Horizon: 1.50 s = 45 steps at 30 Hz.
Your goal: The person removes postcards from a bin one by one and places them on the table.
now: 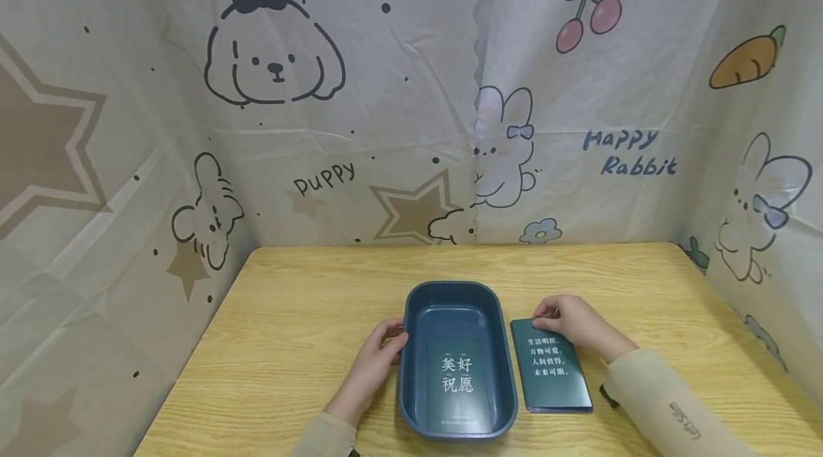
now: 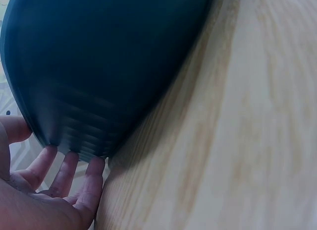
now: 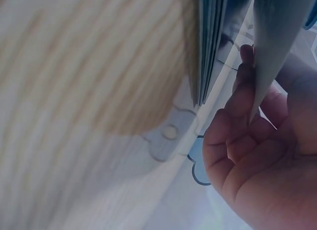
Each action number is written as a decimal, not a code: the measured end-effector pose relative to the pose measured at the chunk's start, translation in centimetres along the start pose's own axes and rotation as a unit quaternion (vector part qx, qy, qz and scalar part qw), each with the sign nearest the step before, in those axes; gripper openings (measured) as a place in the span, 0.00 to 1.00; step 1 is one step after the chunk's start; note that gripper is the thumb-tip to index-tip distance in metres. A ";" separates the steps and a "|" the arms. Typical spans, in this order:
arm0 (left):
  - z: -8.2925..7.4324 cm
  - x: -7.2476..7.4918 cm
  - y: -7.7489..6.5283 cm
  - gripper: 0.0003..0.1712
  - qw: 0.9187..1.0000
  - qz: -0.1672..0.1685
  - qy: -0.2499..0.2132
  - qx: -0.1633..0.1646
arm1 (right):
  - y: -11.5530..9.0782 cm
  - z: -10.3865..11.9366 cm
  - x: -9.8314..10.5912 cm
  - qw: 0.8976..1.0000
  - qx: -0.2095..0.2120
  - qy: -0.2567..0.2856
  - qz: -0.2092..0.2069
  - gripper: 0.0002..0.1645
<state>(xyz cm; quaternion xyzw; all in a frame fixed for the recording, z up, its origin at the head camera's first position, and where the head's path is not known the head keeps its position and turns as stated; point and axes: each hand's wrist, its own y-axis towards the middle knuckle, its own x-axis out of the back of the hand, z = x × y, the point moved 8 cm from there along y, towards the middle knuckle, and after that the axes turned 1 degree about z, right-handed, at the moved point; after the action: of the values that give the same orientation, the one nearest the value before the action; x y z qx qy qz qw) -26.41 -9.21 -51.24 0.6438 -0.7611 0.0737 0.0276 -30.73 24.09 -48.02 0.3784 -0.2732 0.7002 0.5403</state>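
Note:
A deep blue rectangular tray (image 1: 458, 291) lies lengthwise on the table, with a dark green card (image 1: 458, 403) bearing large white characters flat inside it. My left hand (image 1: 378, 355) holds the tray's left side, thumb at the rim and fingertips against the outer wall (image 2: 74, 111). To the tray's right, my right hand (image 1: 579, 325) pinches the far edge of a green card (image 1: 556, 378) printed with lines of white characters. In the right wrist view this card (image 3: 272, 41) stands tilted apart from a stack of cards (image 3: 208, 46) beneath it.
The wood-grain table (image 1: 296, 314) carries the tray and the card stack. A pale cloth (image 1: 398, 136) printed with cartoon animals hangs behind the table and along both sides. A small dark object (image 1: 608, 397) shows beside the right sleeve.

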 end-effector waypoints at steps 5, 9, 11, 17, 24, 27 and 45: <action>0.0 0.0 0.0 0.24 1.000 -0.001 0.002 0.001 | 0.1 0.0 0.0 1.000 0.004 -0.013 -0.006 0.05; 0.0 0.0 0.0 0.25 1.000 0.001 0.003 -0.002 | 0.1 -0.1 -0.1 1.000 -0.007 -0.021 -0.007 0.04; 0.0 0.0 0.0 0.25 1.000 0.002 0.003 -0.004 | 0.1 0.0 -0.2 1.000 -0.006 -0.027 -0.007 0.05; -0.1 0.0 0.1 0.24 1.000 -0.003 0.001 -0.001 | 0.1 0.3 -0.1 0.999 -0.002 -0.046 -0.010 0.04; -0.2 0.0 0.0 0.25 1.000 -0.002 0.004 -0.009 | 0.1 0.6 0.0 0.998 0.005 -0.061 -0.012 0.04; -0.2 0.0 0.0 0.24 1.000 -0.002 0.003 -0.007 | 0.1 0.6 -0.1 0.998 0.007 -0.064 -0.010 0.04; 0.0 0.0 0.0 0.25 1.000 -0.001 0.007 -0.001 | 0.2 0.2 -0.6 0.995 -0.018 -0.095 -0.009 0.09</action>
<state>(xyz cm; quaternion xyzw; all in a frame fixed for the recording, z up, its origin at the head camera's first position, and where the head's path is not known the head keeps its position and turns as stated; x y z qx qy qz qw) -26.44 -9.24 -51.27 0.6444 -0.7601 0.0768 0.0337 -30.75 23.55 -48.36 0.4356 -0.3325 0.6513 0.5249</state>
